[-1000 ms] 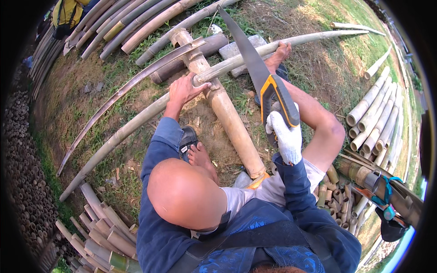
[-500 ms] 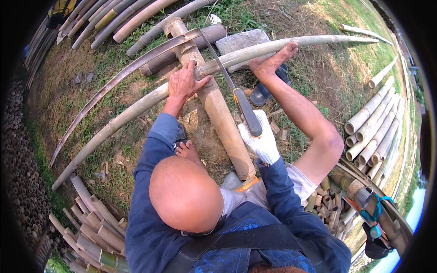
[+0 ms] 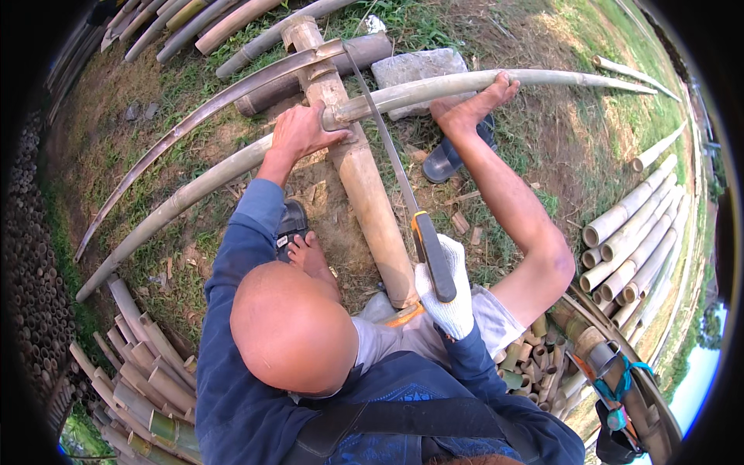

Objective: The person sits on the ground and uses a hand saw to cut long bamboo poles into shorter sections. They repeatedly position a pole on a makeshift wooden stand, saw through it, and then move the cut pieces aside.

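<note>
A long bamboo pole [image 3: 434,89] lies across a thick bamboo log [image 3: 373,209] stretching away from me. My left hand [image 3: 301,132] is bare and wraps round the pole just left of the log; its fingertips are partly hidden. In a white knit glove, my right hand [image 3: 449,291] grips the dark, yellow-edged handle of a handsaw [image 3: 399,167]. The blade slants up and left, passing over the pole just right of the log; whether its teeth touch the pole I cannot tell. My bare foot [image 3: 487,102] rests against the pole farther right.
A curved split bamboo strip [image 3: 198,118] crosses the log's far end. Beyond the pole sits a stone block [image 3: 415,74], with a dark sandal [image 3: 442,163] nearer. Bamboo lengths are stacked at right [image 3: 635,232] and lower left [image 3: 167,380]; short offcuts [image 3: 535,360] heap beside my right arm.
My right hand has drawn the saw back toward me, and its blade has slid along past the pole. The left hand keeps its hold on the pole. The whole view has shifted slightly.
</note>
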{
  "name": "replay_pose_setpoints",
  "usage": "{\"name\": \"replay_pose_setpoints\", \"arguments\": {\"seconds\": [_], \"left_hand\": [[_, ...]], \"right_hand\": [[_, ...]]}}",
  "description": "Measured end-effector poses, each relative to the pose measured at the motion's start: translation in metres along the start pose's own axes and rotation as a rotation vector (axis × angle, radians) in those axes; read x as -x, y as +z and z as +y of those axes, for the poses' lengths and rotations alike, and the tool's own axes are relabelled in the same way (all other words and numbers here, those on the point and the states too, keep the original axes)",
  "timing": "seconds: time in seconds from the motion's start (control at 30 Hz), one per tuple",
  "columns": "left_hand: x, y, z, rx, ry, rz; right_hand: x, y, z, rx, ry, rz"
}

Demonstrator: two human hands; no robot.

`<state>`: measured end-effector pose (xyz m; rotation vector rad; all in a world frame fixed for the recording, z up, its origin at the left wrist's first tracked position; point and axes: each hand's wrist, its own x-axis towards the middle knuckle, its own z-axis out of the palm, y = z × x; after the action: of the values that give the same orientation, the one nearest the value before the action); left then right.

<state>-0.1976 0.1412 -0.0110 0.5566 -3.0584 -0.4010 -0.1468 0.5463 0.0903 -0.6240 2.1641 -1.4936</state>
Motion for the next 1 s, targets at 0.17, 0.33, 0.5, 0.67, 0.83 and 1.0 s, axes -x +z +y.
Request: {"name": "replay_pose_setpoints", "arguments": {"seconds": [0.17,0.33,0.5,0.67,0.83,1.0], "left_hand": [[0.003,0.003,0.003,-0.05,-0.023,0.081],[-0.01,-0.002,0.021,-0.082,-0.009,0.028],[-0.012,-0.003,0.0,-0.062,-0.026,-0.004],[-0.002,0.0,0.002,-0.069,-0.082,-0.037],[-0.016,-0.002,0.029,-0.074,-0.014,0.012],[-0.007,-0.006,0.006,-0.054,-0.058,-0.065]], "right_hand": [[-0.031,0.011,0.007,0.143,-0.114,0.023],[-0.181,0.059,0.012,-0.115,-0.295,0.107],[-0.057,0.022,0.008,-0.054,-0.143,0.052],[0.033,-0.014,0.002,0.177,-0.078,0.029],[-0.189,0.064,0.032,-0.162,-0.361,0.164],[-0.124,0.051,0.025,-0.069,-0.213,0.087]]}}
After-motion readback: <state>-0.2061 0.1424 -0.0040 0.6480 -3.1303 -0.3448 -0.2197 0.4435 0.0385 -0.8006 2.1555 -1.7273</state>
